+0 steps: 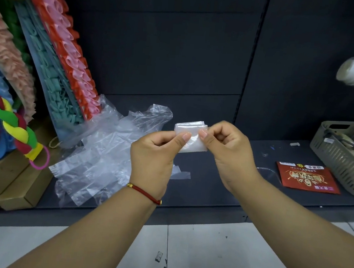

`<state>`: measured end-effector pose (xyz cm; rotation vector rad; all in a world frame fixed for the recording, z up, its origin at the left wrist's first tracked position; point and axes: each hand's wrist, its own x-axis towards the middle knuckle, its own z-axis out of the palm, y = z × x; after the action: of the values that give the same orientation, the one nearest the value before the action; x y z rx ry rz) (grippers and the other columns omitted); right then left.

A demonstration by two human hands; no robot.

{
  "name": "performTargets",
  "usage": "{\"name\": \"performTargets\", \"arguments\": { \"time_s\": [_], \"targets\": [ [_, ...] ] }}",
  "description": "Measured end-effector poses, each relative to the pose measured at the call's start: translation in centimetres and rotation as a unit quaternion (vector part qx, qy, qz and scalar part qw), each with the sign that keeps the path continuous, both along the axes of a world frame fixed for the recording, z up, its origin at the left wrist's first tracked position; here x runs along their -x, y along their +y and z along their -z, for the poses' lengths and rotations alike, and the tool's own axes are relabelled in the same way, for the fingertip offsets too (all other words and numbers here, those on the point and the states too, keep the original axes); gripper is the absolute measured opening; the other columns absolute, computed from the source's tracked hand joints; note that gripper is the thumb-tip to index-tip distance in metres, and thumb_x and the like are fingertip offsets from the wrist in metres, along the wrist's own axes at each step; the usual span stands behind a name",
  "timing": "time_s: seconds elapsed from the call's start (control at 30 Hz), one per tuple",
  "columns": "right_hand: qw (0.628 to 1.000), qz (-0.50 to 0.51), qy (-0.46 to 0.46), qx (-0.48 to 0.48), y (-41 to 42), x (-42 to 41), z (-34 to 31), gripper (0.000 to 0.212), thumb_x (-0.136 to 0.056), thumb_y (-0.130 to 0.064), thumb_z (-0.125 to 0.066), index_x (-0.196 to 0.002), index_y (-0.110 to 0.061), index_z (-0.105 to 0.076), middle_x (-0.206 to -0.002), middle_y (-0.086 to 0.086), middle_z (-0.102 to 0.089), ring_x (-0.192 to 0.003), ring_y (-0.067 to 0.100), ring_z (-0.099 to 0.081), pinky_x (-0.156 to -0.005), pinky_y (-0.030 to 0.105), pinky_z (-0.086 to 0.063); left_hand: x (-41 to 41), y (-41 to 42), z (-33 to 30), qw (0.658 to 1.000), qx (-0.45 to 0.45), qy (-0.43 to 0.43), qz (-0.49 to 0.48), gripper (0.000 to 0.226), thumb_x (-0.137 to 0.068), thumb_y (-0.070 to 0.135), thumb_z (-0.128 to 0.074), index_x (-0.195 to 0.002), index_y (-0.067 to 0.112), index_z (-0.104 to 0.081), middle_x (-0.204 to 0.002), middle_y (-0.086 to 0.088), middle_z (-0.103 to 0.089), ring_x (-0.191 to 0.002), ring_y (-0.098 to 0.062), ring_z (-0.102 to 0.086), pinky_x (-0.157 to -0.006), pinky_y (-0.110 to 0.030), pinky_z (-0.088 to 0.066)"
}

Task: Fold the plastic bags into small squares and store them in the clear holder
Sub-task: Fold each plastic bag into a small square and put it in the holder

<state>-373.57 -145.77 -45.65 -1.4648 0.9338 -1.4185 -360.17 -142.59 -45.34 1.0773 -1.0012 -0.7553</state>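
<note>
Now pinching the folded plastic bag (pixel 189 138) between left hand (pixel 155 153) and right hand (pixel 224 148), held above the dark shelf (pixel 221 182) just right of the loose bags (pixel 102 148); final crease nearly done, then finding the clear holder, seemingly the faint rim (pixel 266 170) right of the bag.

dark shelf (pixel 221 182), loose bags (pixel 95 158), basket (pixel 343 160), red packet (pixel 308 177)
</note>
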Motion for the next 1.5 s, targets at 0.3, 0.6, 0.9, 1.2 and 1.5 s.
{"name": "performTargets", "arguments": {
  "time_s": [0.3, 0.6, 0.9, 1.2, 1.5],
  "targets": [
    [0.992, -0.074, -0.016, -0.102, 1.2, 1.2, -1.2, 0.025, -0.085, -0.029, -0.067, -0.104, -0.014, -0.060, -0.077, -0.002, -0.066, -0.069, 0.008, -0.060, -0.063, 0.024, -0.048, 1.1, 0.6, -0.1, 0.998, -0.025, 0.057, 0.007, 0.020, -0.074, 0.008, -0.081, -0.070, 0.019, -0.064, -0.062, 0.002, -0.066, -0.064, -0.017, -0.062, -0.066, -0.031, -0.052],
    [0.998, -0.014, 0.043, -0.044, 1.9, 5.4, -1.6, 0.010, -0.089, -0.014, -0.069, -0.079, -0.012, -0.066, -0.063, -0.010, -0.064, -0.057, 0.001, -0.054, -0.057, 0.015, -0.045, 3.8, 0.6, -1.0, 0.979, -0.111, 0.024, 0.167, 0.019, -0.088, 0.019, -0.070, -0.104, 0.010, -0.072, -0.086, -0.014, -0.065, -0.083, -0.026, -0.055, -0.082, -0.040, -0.049],
    [0.995, 0.072, 0.061, -0.042, 1.3, 9.4, -2.0, 0.015, -0.089, -0.014, -0.070, -0.081, -0.002, -0.067, -0.067, 0.004, -0.063, -0.061, 0.010, -0.055, -0.058, 0.021, -0.046, 8.2, -1.6, -2.1, 0.983, -0.073, -0.045, 0.165, 0.014, -0.091, 0.013, -0.067, -0.078, 0.011, -0.071, -0.075, -0.007, -0.069, -0.072, -0.010, -0.059, -0.072, -0.025, -0.052],
    [0.954, 0.005, 0.288, -0.087, -3.1, 14.7, -4.0, 0.008, -0.082, -0.014, -0.076, -0.080, -0.007, -0.072, -0.069, 0.002, -0.069, -0.059, 0.003, -0.060, -0.057, 0.015, -0.048, 10.4, -7.2, -0.7, 0.955, -0.024, -0.179, 0.235, 0.008, -0.087, 0.010, -0.071, -0.081, 0.011, -0.075, -0.087, -0.008, -0.075, -0.078, -0.011, -0.067, -0.075, -0.026, -0.055],
    [0.915, 0.153, 0.297, -0.228, -9.5, 18.4, 4.1, 0.017, -0.087, -0.010, -0.071, -0.071, -0.010, -0.063, -0.057, 0.005, -0.063, -0.036, 0.005, -0.055, -0.043, 0.016, -0.044, 13.2, -13.3, 7.0, 0.921, -0.158, -0.253, 0.250, 0.024, -0.096, 0.032, -0.060, -0.115, 0.020, -0.067, -0.105, 0.008, -0.067, -0.099, -0.004, -0.061, -0.081, -0.017, -0.045]
  ]
}}
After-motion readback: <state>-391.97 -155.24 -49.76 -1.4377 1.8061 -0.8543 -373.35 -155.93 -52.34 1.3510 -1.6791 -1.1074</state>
